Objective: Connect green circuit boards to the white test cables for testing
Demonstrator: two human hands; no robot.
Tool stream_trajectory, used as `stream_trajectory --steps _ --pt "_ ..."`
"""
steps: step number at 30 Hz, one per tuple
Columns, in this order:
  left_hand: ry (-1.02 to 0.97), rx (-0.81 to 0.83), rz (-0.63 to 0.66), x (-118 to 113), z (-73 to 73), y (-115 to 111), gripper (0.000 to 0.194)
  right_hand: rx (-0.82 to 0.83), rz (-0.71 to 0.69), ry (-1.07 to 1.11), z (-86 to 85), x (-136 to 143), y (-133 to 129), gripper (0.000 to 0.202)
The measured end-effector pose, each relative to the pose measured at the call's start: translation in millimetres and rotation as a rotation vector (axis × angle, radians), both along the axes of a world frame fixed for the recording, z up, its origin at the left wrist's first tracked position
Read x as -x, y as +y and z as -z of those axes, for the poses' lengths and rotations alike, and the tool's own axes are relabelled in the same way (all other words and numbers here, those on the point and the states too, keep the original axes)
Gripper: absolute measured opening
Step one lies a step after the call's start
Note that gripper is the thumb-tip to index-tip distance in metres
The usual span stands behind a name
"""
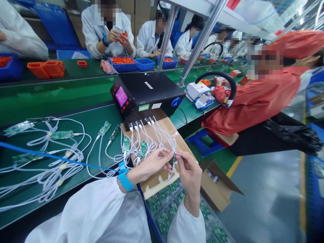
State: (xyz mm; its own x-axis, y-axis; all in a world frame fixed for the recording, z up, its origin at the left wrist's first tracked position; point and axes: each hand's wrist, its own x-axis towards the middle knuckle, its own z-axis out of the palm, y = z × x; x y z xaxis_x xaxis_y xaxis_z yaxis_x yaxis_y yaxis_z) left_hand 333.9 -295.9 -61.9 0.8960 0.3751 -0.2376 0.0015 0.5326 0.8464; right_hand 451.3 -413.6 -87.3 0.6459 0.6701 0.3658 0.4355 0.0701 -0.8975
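A small green circuit board point(173, 162) stands on edge between my two hands, above the cardboard sheet. My left hand point(154, 163), with a blue strap at its wrist, closes its thumb and fingers on the board from the left. From the right, my right hand point(188, 170) pinches the board's upper end, where a white cable point(174, 144) comes down to it. The fingers cover the joint, so whether the plug is seated cannot be seen. Just left of my hands, further circuit boards point(142, 148) lie on white cables.
A black test box point(148, 92) with a lit screen stands ahead, white cables plugged along its front. Bundled cables and boards point(62, 135) spread over the green bench at left. A tray of boards point(162, 216) sits below my arms. A person in red point(260, 98) sits at right.
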Motion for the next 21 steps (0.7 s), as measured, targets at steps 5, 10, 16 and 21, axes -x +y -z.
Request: stream_trajectory --steps 5,10,16,21 --pt "0.011 0.02 -0.031 -5 -0.5 -2 0.062 0.023 -0.021 -0.012 -1.8 -3 1 0.017" --pt "-0.034 0.048 0.008 -6 -0.3 -3 0.051 -0.005 0.001 0.084 -5.2 -6 -1 0.025" --pt "-0.033 0.088 0.05 -6 0.4 -1 0.051 0.01 -0.073 0.252 -4.7 -14 0 0.022" --pt "-0.012 0.109 0.083 -6 0.3 0 0.051 -0.027 -0.094 0.161 -4.2 -21 1 0.018"
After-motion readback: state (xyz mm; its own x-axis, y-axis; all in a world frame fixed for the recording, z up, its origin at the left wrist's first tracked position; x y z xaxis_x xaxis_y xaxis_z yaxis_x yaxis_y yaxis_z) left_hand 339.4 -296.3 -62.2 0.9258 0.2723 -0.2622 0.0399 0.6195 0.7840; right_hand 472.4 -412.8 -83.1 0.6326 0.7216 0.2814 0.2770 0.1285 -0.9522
